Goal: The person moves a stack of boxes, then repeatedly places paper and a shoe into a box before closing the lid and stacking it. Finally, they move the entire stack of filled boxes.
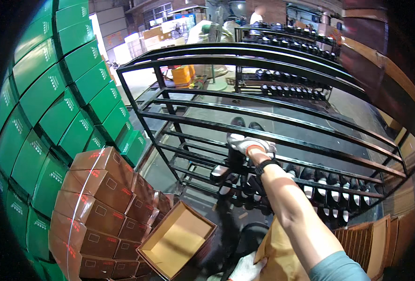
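My right hand [253, 144], in a pale work glove with an orange cuff, reaches forward between the rails of a black metal rack [207, 124]. Its fingers are closed around a pair of black shoes [238, 122], whose toes point away past the glove. Part of the pair is hidden behind the hand. Low in the view, my left hand [246, 269], also gloved, grips the edge of a sheet of brown paper or card [287, 246]; its fingers are partly cut off by the frame. More black shoes with pale insides [320, 182] line the rack's lower rails.
An open, shallow brown box [177, 241] lies at the lower left. Beside it are stacked brown shoe boxes [97, 196], bound with a strap, and a tall wall of green boxes [43, 103]. Another shoe rack [287, 35] and a person [257, 17] are farther back. Cardboard stands at right.
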### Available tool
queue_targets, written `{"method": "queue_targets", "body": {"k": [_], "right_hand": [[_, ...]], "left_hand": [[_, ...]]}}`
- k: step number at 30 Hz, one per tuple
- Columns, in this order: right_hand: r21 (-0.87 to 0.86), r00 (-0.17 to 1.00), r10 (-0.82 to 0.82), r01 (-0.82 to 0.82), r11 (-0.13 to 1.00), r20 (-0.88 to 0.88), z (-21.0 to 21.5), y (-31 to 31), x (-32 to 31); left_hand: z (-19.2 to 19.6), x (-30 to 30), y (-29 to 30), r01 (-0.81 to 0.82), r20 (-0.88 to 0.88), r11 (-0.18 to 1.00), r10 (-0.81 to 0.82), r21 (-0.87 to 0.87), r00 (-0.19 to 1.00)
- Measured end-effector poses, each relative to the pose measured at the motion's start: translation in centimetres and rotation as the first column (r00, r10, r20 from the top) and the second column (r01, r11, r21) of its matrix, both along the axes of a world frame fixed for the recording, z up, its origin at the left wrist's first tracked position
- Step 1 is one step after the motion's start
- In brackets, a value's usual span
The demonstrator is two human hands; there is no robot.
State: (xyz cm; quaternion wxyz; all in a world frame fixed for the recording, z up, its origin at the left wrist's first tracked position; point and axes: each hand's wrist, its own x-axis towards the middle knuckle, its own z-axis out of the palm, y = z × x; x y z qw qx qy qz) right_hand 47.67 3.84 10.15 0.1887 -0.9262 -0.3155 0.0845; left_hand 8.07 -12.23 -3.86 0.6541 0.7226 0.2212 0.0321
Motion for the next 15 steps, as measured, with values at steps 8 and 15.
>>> {"method": "queue_targets", "body": {"k": [8,15], "right_hand": [[-0.142,0.991,0.115,-0.105,0.984,0.064,-3.7,-0.2,4.5],[0.295,0.871,-0.005,0.172,0.94,-0.491,3.8,-25.9,-9.7]], "left_hand": [[-6.6,-0.9,4.4,-0.072,0.035,0.99,0.076,-0.124,0.996],[-3.0,-1.6,8.7,-0.242,0.0,0.912,0.256,-0.332,0.967]]}}
